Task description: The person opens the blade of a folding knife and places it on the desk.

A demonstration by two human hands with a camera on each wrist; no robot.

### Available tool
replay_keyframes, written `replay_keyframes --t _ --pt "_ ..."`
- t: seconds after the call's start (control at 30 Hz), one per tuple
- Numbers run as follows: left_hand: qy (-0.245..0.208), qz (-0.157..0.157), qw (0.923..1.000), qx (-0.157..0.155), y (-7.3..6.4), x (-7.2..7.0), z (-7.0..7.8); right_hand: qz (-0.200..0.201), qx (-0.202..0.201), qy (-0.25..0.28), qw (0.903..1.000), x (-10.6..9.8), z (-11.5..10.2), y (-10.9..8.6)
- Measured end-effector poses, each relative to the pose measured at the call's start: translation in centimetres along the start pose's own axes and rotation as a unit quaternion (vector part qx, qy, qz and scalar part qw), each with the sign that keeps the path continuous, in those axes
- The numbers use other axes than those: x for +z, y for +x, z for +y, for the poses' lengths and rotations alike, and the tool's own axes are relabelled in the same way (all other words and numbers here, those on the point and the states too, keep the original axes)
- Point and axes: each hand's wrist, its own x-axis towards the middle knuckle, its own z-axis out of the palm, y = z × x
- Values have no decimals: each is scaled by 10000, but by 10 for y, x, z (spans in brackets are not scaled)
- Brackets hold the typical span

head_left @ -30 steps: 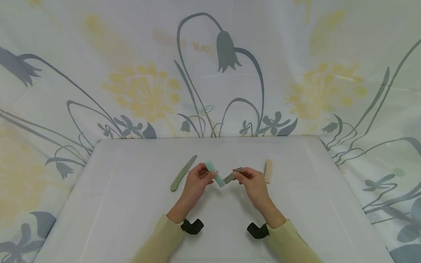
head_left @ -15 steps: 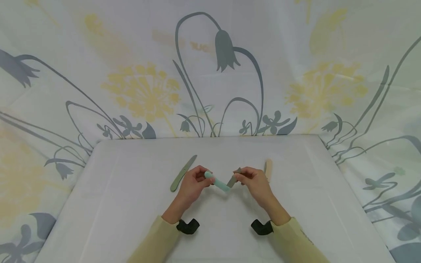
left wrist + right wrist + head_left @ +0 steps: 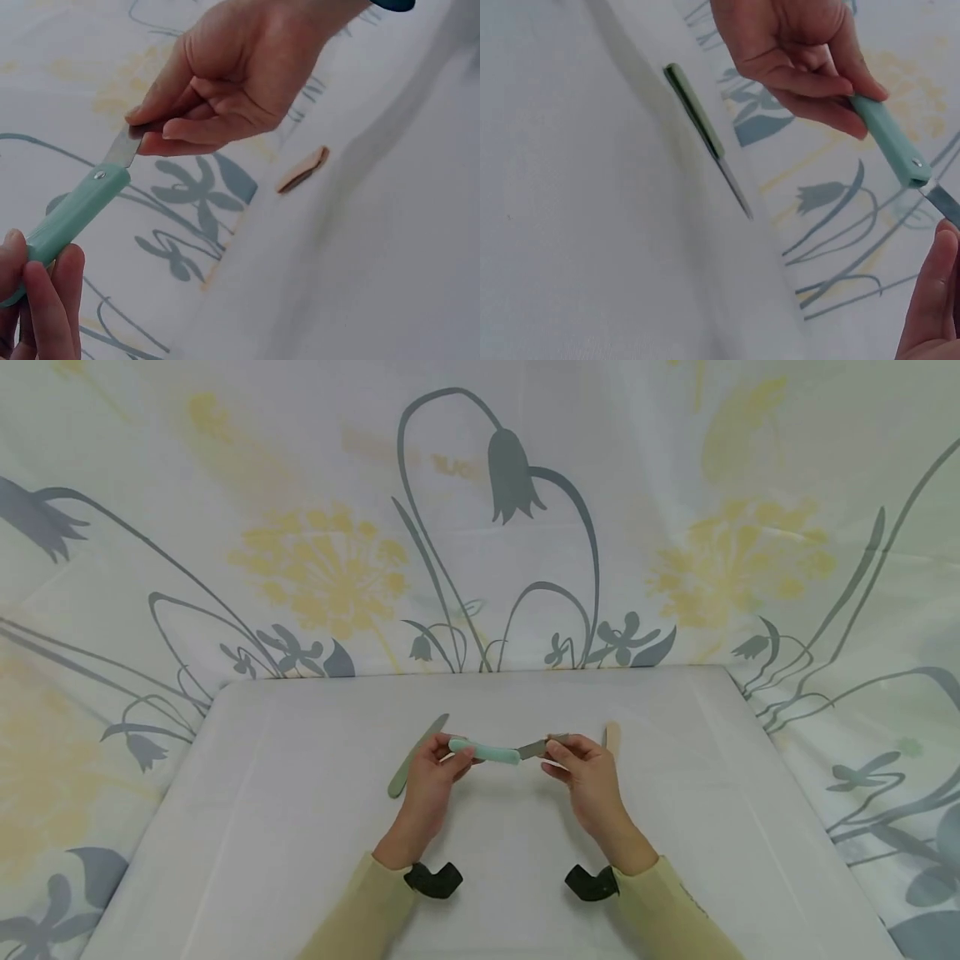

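Observation:
A folding knife with a mint-green handle [image 3: 491, 753] is held above the table between both hands. My left hand [image 3: 427, 781] grips the handle near its rear end, thumb on the near side. With thumb and fingers, my right hand [image 3: 592, 781] pinches the grey blade [image 3: 122, 148], which stands out from the handle's pivot end in line with it. A small rivet marks the pivot. In the right wrist view the blade tip is cut off by the frame and the right fingers.
Behind the left hand lies a green-handled knife [image 3: 697, 112] with its blade out. A peach folding knife [image 3: 304, 169], folded, lies behind the right hand. The white table [image 3: 300, 860] ends at a flower-patterned cloth [image 3: 645, 527]. Black wrist cameras [image 3: 435, 880] are on both wrists.
The mint-green handle has swung from a downward slant to nearly level. The blade has turned from an angle at the handle to nearly in line with it. Both hands keep their grip.

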Motion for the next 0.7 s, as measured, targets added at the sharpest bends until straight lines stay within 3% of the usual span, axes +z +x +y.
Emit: replay_keyframes --t 0.2,0.33,0.5,0.7 --pt "-880 179 9959 -57 -2 2 -6 -62 272 841 9961 4 3 -4" --pt "-1050 117 9942 -192 -2 2 -10 -42 217 1020 9945 4 6 -4" --pt "-729 -55 9971 -226 -2 1 -13 230 38 892 9957 1 5 0" --pt "-29 -111 9998 -181 -1 -4 -13 204 -70 844 9962 -3 1 1"
